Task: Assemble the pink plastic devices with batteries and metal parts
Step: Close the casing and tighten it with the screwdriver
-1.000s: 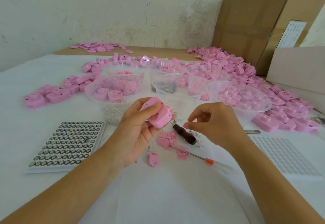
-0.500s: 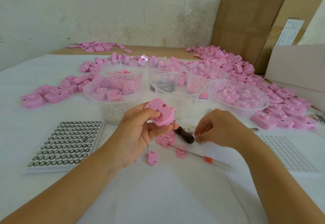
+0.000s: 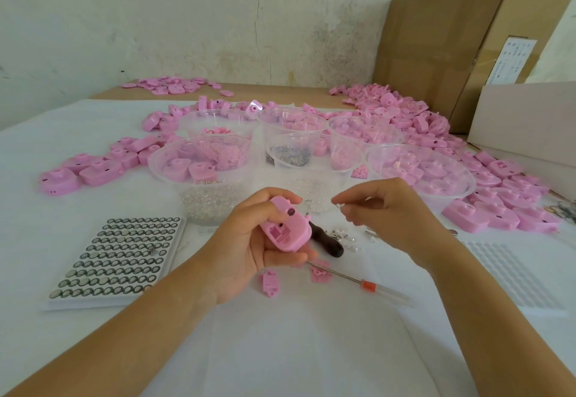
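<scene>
While the left hand (image 3: pixel 246 250) grips the pink plastic device shell (image 3: pixel 285 230) w/ its open underside tilted up toward the camera, prob. so the cavity can be seen & loaded, the right hand (image 3: pixel 392 209) pinches a tiny pale part (image 3: pixel 339 205), likely metal, just beside it, not touching. Hands apart, both above the white tabletop (image 3: pixel 296 350). White tray of silver button-cell batteries (image 3: pixel 87 302) sits near the left wrist, thin screwdriver w/ red collar (image 3: pixel 367 286) & dark-handled tool (image 3: pixel 327 244) lie below the hands, clear plastic bowls (image 3: pixel 156 169) of pink pieces behind: all in easy reach, I'd judge. White label (image 3: pixel 514 57) on the brown cardboard box (image 3: pixel 436 54) carries print, too small to read; no brand legible on device.
</scene>
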`<state>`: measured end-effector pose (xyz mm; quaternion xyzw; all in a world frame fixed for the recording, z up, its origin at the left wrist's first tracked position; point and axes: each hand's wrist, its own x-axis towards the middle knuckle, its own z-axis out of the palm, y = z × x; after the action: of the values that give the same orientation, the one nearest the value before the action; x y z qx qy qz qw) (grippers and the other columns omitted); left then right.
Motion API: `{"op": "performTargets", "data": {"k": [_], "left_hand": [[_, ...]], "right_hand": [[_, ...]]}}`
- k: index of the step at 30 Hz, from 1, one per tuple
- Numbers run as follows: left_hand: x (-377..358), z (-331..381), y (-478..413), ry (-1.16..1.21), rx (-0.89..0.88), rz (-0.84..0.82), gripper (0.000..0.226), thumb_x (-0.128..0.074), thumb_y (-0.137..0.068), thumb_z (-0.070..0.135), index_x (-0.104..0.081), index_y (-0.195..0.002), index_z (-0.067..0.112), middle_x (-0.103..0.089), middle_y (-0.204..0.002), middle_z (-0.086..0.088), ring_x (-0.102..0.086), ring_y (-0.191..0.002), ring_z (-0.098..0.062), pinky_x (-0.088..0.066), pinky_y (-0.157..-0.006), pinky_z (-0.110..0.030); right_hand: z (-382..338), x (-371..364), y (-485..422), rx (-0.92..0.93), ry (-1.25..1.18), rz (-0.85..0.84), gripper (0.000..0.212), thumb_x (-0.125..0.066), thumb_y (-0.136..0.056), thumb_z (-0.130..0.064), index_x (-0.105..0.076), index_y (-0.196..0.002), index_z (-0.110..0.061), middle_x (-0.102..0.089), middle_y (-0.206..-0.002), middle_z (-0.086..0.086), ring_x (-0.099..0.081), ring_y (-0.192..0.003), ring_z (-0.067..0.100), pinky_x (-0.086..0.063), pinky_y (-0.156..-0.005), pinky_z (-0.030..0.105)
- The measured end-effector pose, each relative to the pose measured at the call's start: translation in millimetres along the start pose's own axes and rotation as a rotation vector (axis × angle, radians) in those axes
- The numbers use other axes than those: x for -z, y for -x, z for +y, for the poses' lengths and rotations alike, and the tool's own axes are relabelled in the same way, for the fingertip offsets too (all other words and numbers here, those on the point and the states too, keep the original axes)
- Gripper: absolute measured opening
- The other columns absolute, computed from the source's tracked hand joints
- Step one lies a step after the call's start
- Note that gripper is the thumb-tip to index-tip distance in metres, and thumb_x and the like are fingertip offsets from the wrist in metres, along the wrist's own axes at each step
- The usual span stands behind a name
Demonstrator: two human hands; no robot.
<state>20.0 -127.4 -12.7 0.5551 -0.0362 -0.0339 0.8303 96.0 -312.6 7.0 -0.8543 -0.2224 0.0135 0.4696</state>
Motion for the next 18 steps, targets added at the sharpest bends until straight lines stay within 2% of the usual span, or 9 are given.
{"op": "performTargets", "data": {"k": [1, 3, 7, 9, 13, 16, 18], "left_hand": [[-1.5, -0.4, 0.2, -0.061, -0.005, 0.020, 0.017, -0.073, -0.065, 0.012, -0.066, -0.080, 0.017, -0.065, -0.069, -0.017, -0.067, -0.058, -0.036, -0.052, -0.042, -0.024], [-5.1, -2.4, 0.6, -0.219, -0.018, 0.075, 0.021, -0.070, -0.062, 0.034, -0.065, -0.077, 0.020, -0.066, -0.063, -0.012, -0.066, -0.052, -0.030, -0.048, -0.039, -0.022], [-10.2, -6.5, 2.1, -0.399, -0.035, 0.103, 0.033, -0.066, -0.058, 0.050, -0.065, -0.079, 0.024, -0.064, -0.059, 0.004, -0.066, -0.050, -0.029, -0.046, -0.040, -0.023], [-11.5, -7.0, 3.0, -0.433, -0.043, 0.090, 0.031, -0.065, -0.062, 0.052, -0.065, -0.079, 0.026, -0.064, -0.060, 0.006, -0.067, -0.052, -0.029, -0.047, -0.040, -0.022], [-11.2, -8.0, 3.3, -0.451, -0.043, 0.081, 0.012, -0.061, -0.085, 0.034, -0.065, -0.077, 0.026, -0.063, -0.060, 0.003, -0.067, -0.051, -0.029, -0.046, -0.039, -0.022], [-12.0, -6.3, 4.1, -0.384, -0.060, 0.109, 0.010, -0.066, -0.078, 0.035, -0.067, -0.076, 0.025, -0.062, -0.060, 0.004, -0.066, -0.050, -0.030, -0.045, -0.038, -0.022], [-14.1, -3.8, 5.0, -0.283, -0.076, 0.116, 0.020, -0.068, -0.064, 0.042, -0.070, -0.075, 0.026, -0.062, -0.059, 0.002, -0.065, -0.048, -0.029, -0.045, -0.037, -0.021]], "right_hand": [[-3.8, 0.0, 2.0, 0.021, -0.146, -0.006, 0.027, -0.064, -0.083, 0.000, -0.072, -0.077, -0.025, -0.067, -0.066, -0.008, -0.062, -0.064, 0.004, -0.048, -0.061, 0.015], [-9.9, -2.7, 6.3, 0.103, -0.294, -0.052, 0.034, -0.063, -0.080, 0.009, -0.073, -0.075, -0.022, -0.068, -0.070, -0.006, -0.063, -0.070, 0.008, -0.051, -0.070, 0.018], [-14.9, -12.2, 10.7, 0.226, -0.328, -0.084, 0.034, -0.061, -0.080, 0.011, -0.070, -0.089, -0.021, -0.064, -0.069, -0.008, -0.063, -0.069, 0.008, -0.052, -0.072, 0.022], [-14.4, -15.8, 11.3, 0.242, -0.339, -0.097, 0.035, -0.061, -0.080, 0.012, -0.067, -0.095, -0.020, -0.064, -0.068, -0.007, -0.062, -0.067, 0.009, -0.052, -0.068, 0.023], [-14.3, -20.5, 11.7, 0.249, -0.302, -0.126, 0.039, -0.061, -0.078, 0.013, -0.065, -0.099, -0.020, -0.066, -0.070, -0.006, -0.063, -0.067, 0.010, -0.052, -0.067, 0.019], [-15.0, -21.8, 11.1, 0.234, -0.433, -0.065, 0.031, -0.057, -0.083, 0.009, -0.067, -0.096, -0.017, -0.069, -0.076, -0.001, -0.066, -0.074, 0.013, -0.053, -0.071, 0.021], [-14.6, -22.9, 9.4, 0.144, -0.686, -0.034, 0.021, -0.051, -0.090, -0.002, -0.069, -0.095, -0.012, -0.073, -0.085, 0.004, -0.068, -0.083, 0.016, -0.055, -0.076, 0.023]]}}
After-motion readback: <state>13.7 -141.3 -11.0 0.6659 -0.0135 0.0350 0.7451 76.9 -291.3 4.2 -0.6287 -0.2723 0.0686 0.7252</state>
